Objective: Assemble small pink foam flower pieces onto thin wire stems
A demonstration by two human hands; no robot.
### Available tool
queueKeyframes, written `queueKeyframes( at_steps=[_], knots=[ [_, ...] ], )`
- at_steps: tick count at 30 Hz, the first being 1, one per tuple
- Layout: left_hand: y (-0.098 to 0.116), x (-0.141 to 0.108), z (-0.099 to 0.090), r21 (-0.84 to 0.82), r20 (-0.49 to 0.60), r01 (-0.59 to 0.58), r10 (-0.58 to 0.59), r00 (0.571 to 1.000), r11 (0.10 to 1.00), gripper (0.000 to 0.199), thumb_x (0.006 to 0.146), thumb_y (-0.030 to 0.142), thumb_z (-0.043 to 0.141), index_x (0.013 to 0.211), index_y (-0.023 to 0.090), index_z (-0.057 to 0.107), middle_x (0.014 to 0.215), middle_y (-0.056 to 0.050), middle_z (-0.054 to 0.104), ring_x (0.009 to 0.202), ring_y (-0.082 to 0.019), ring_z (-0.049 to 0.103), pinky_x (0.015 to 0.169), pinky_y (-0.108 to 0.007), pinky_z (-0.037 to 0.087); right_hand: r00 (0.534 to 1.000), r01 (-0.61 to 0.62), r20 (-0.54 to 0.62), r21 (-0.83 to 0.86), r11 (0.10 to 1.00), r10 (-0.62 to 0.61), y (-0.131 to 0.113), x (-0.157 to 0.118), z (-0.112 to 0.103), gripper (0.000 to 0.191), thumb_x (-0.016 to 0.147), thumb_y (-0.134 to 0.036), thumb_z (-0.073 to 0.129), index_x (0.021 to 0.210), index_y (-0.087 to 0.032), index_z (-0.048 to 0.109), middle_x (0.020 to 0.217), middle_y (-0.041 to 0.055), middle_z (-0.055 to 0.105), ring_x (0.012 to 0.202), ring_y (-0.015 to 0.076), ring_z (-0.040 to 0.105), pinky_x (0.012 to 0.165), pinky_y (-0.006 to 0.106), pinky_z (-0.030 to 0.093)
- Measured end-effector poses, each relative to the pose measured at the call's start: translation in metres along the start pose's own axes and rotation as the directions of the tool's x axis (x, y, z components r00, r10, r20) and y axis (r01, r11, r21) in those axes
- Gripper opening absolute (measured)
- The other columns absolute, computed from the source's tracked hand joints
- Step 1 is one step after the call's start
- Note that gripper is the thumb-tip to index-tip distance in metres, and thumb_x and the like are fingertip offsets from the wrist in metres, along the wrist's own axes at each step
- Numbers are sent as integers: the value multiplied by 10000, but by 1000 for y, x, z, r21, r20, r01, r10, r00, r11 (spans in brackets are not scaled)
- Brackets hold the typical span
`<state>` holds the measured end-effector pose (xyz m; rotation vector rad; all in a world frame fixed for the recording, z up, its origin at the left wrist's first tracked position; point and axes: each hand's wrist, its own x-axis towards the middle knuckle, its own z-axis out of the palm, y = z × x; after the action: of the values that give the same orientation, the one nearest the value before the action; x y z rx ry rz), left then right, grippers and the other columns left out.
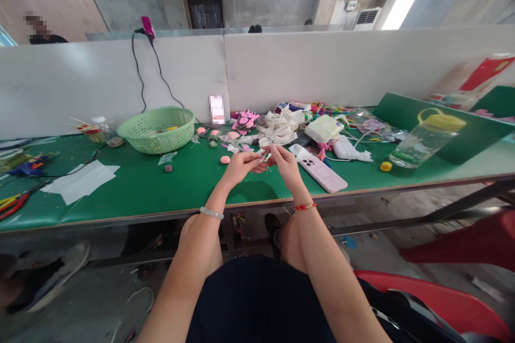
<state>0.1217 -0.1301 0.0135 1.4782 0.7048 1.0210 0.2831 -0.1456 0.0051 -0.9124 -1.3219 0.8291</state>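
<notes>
My left hand (242,166) and my right hand (284,163) meet fingertip to fingertip just above the near part of the green table (201,193). Between them is a small thin white piece (266,156), pinched by the fingers of both; it is too small to tell its kind. A pink lump (225,159) lies just left of my left hand. Beside my right hand rests a pale pink phone (325,174), its camera side up. Behind the hands sits a heap of white cloth strips (281,126), with pink cut-out pieces (245,120) to its left.
A green basket (161,142) stands at left, near white paper (82,182) and red-handled pliers (18,206). A lit phone (216,109) leans on the white partition (322,69). At right are a yellow-lidded bottle (422,142) and a yellow cap (385,166).
</notes>
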Motion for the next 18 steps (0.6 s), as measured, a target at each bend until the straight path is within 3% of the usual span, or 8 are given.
queueKeyframes(
  at_steps=[7,10,14,18],
  knots=[
    [-6,6,-2,-92,-159,-52,37,987,994,405,659,399,839,939,130,726,905,-106,775,862,-260,745,891,-454,579,994,-110,-29,-29,993,109,2,1,1,613,779,-755,557,890,-179,734,844,62,716,560,124,585,547,269,488],
    [-4,5,-2,-145,-237,-77,41,971,987,416,620,392,860,917,135,721,926,-102,775,888,-254,742,916,-446,570,979,-171,106,-52,984,176,2,-1,5,581,742,-726,624,864,-168,729,819,60,727,566,128,609,553,264,505],
    [0,4,-2,-203,-288,-111,49,956,973,420,591,401,874,883,144,715,895,-83,775,886,-247,743,919,-437,572,908,-213,362,-31,976,210,6,-6,15,494,654,-601,781,868,-159,728,785,52,744,572,126,625,590,271,545],
    [2,3,-1,-199,-282,-119,60,957,973,418,597,403,871,889,146,716,898,-82,775,902,-246,741,924,-430,571,900,-190,399,-9,982,177,10,-9,22,449,688,-588,761,769,-149,715,732,61,743,533,127,627,563,277,549]
  ],
)
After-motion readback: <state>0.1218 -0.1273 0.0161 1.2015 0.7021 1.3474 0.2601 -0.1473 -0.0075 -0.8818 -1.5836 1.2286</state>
